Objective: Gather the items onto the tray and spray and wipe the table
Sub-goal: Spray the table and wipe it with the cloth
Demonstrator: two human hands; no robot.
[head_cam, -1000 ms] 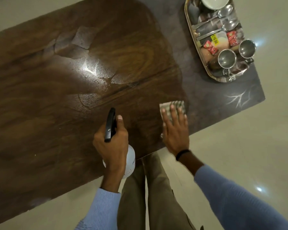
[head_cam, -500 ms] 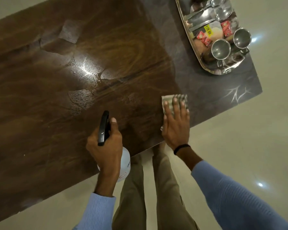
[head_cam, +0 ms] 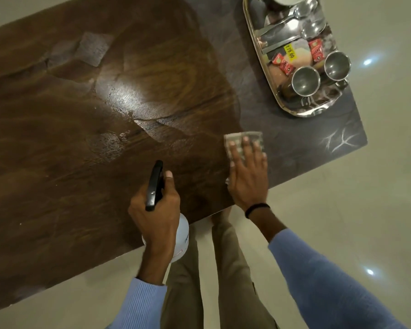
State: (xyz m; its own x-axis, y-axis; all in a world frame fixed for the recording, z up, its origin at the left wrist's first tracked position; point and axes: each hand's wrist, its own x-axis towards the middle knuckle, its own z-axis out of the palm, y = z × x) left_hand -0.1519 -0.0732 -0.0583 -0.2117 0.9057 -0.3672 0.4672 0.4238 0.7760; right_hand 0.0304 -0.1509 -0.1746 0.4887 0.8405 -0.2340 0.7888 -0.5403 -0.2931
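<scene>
Pressing the cloth (head_cam: 252, 137) flat, the right hand (head_cam: 248, 176) is laid with fingers straight for wiping the wet worktop (head_cam: 81, 162); the spray bottle (head_cam: 184, 235) is gripped in the curled fingers of the left hand (head_cam: 157, 210), ready; the loaded tray (head_cam: 299, 114) is set aside far right
</scene>
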